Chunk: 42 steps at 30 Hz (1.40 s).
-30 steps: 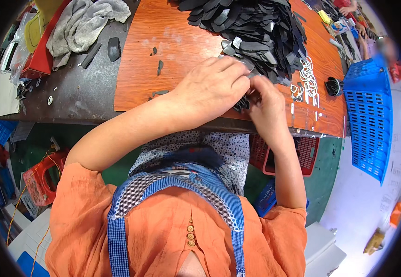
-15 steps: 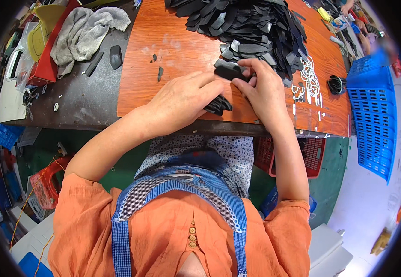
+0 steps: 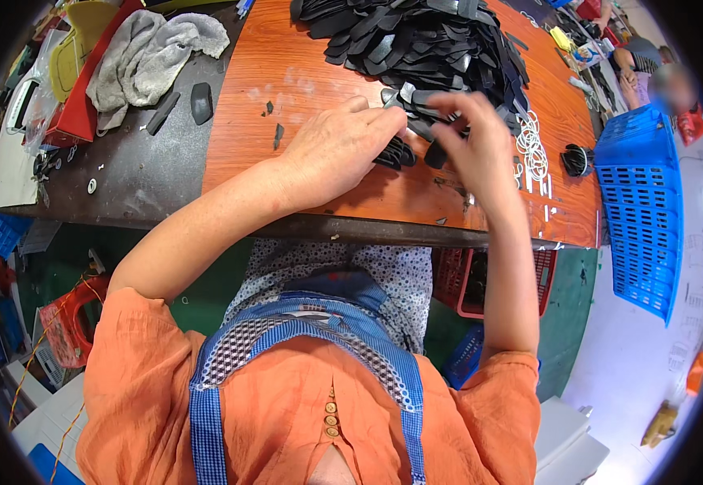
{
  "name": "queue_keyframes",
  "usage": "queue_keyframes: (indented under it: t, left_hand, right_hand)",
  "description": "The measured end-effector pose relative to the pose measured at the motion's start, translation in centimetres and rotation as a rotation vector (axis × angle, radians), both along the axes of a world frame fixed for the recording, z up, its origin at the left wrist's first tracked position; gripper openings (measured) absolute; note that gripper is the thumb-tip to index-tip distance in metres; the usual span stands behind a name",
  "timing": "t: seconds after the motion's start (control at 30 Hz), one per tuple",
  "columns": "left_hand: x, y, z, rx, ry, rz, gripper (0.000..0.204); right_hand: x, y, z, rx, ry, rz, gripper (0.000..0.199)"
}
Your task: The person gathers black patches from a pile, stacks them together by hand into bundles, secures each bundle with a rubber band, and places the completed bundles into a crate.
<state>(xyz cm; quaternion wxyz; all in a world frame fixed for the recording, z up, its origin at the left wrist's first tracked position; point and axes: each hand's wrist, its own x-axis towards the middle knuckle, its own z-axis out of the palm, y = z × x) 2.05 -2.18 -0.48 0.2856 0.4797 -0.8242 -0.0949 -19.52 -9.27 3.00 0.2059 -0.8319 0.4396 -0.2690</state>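
The left hand (image 3: 337,145) gripped a stack of black strips (image 3: 398,153), which could fan apart if squeezed unevenly — the right hand (image 3: 482,147) curled loosely, its hold unclear.

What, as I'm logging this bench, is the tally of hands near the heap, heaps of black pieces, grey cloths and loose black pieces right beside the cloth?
Left hand, right hand: 2
Heap of black pieces: 1
Grey cloth: 1
Loose black pieces: 2
Total: 6
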Motion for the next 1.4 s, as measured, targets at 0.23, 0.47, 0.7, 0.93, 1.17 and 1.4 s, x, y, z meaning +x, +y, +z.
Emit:
queue_keyframes:
  t: [0.23, 0.47, 0.7, 0.93, 1.17, 1.4]
  left_hand:
    - [2.1, 1.5, -0.1, -0.127, 0.007, -0.046, 0.032]
    - [4.5, 4.1, 0.5, 0.016, -0.024, 0.030, 0.034]
    - [5.0, 3.4, 1.6, 0.066, 0.098, 0.065, 0.032]
    - [3.2, 0.6, 0.9, 0.178, -0.064, 0.019, 0.033]
    - [3.0, 0.6, 3.1, 0.275, -0.180, -0.078, 0.031]
    - [2.4, 1.3, 3.1, 0.336, -0.237, -0.073, 0.035]
  right_hand:
    - [1.7, -1.7, -0.9, -0.344, 0.155, -0.030, 0.024]
    - [2.4, 2.2, -1.8, -0.040, -0.176, 0.001, 0.025]
    - [-0.1, 2.9, -2.2, 0.075, -0.147, 0.008, 0.024]
    - [2.3, 2.2, -2.2, -0.196, 0.227, 0.023, 0.021]
    - [2.0, 3.8, -2.7, -0.153, 0.130, -0.047, 0.022]
    - [-0.9, 3.3, -3.2, 0.103, -0.102, -0.202, 0.020]
